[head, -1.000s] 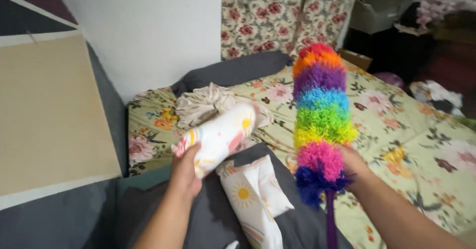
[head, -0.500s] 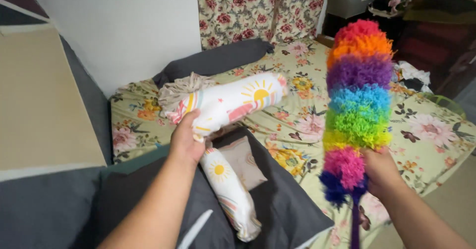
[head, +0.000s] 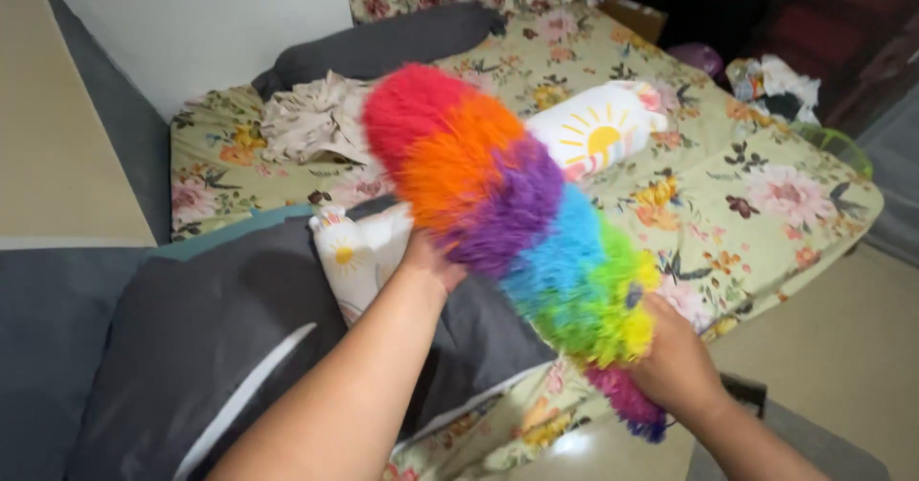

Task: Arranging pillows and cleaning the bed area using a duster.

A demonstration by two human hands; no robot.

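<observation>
The bed (head: 795, 203) is the biggest thing here, and it fills the middle and the 3 o'clock side of the view. It has a yellow-green sheet with big flowers on it. A dark grey blanket (head: 220, 337) lies over the bed at 8 o'clock. A long grey pillow (head: 383, 45) sits at the head of the bed at 12 o'clock, and a crumpled beige cloth (head: 311, 117) lies just beside it at 11 o'clock.

The fluffy rainbow duster (head: 507, 208) is in the middle, held up above the bed. It tilts from red at 11 o'clock down to pink and blue at 5 o'clock. The person's right hand (head: 675, 366) is at 5 o'clock, and its fingers are wrapped tight around the bottom of the duster.

A white bolster pillow with a sun picture (head: 598, 132) pokes out from behind the duster at 1 o'clock. The left hand (head: 431, 261) reaches up behind the duster toward it. The duster hides the fingers, so you cannot tell if they are closed. A small white pillow with a sun (head: 359, 256) lies on the blanket, just beside the left wrist at 9 o'clock
</observation>
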